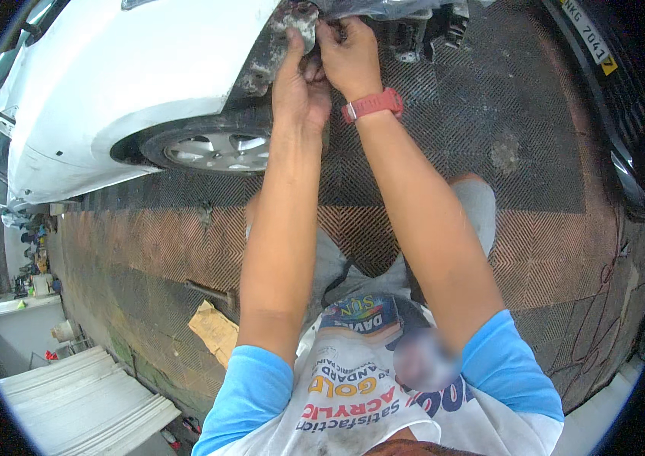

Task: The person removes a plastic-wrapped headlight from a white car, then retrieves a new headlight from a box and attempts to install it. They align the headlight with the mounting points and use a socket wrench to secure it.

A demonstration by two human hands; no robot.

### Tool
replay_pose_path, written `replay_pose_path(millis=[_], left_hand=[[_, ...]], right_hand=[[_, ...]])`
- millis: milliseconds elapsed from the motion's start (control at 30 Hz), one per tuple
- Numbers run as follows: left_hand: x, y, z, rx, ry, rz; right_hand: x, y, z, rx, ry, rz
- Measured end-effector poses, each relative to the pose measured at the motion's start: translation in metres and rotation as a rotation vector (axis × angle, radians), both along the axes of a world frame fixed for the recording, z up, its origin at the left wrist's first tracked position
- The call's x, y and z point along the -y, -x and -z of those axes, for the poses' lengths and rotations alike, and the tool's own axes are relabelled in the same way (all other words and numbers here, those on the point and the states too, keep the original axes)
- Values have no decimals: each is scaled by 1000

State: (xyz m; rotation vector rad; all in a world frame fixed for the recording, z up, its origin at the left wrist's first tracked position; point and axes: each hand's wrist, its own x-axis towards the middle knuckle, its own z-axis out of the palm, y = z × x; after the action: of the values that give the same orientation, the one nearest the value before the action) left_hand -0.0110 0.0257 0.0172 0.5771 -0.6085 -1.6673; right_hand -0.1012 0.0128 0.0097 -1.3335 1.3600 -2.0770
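"Where is that chipped, white-and-dark, seemingly metal bracket sitting?"

"Beyond and to the right of the silver, spoked alloy wheel, by the white, glossy fender."

"What are the fingers doing?"

"The bare left hand's thumb is resting against the bracket; its other fingers are curling underneath, and I'm not seeing whether they're clamping it. The bare right hand's thumb and forefinger are coming close together on the side away from the wheel; I can't tell what's between them."

"How are you expecting it to handle?"

"I'm guessing stiff, fairly light, more rough than slippery, its coating possibly flaking. I'd be holding opposite edges, wheel side and far side."
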Motion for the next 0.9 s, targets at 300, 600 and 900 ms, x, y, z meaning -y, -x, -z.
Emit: replay_pose_path(millis=[300, 600, 900], left_hand=[[4, 26, -7, -114, -67, -120], [6, 21, -2, -17, -98, -49], [7, 2, 14, -60, 134, 117]], right_hand=[[-19, 10, -13, 559, -229, -333], [-74, 10, 2, 604, -178, -365], [-87, 18, -25, 403, -67, -287]])
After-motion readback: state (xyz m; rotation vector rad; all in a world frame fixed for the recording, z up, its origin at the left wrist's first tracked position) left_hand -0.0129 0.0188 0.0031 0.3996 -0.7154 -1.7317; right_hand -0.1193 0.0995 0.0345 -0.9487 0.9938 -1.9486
